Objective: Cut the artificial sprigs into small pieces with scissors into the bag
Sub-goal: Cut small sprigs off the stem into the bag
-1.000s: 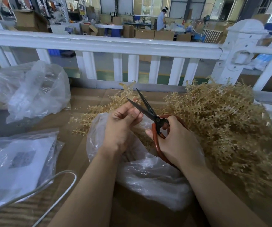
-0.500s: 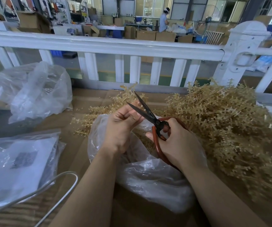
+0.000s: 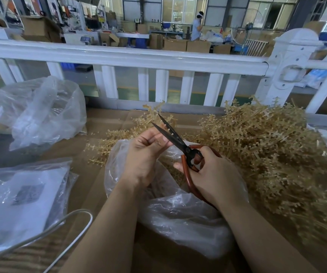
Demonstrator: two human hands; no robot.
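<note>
Fingers (image 3: 154, 141) of the left hand (image 3: 142, 160) pinch a tan beaded sprig (image 3: 166, 133) between the open scissors (image 3: 175, 138) blades; right hand (image 3: 211, 177) grips the handles.

**Factory floor, packing workshop**

Big industrial hall: high windows (image 3: 180, 8), painted concrete floor (image 3: 131, 91) with a green strip. Cardboard boxes (image 3: 186, 45) stacked along benches, a worker (image 3: 197, 26) at a far table. White railing (image 3: 119, 56) fences off the workstation. Cardboard-covered bench (image 3: 107, 123) with a bulk heap of tan sprigs (image 3: 267, 154) and clear plastic bags (image 3: 40, 111).
</note>
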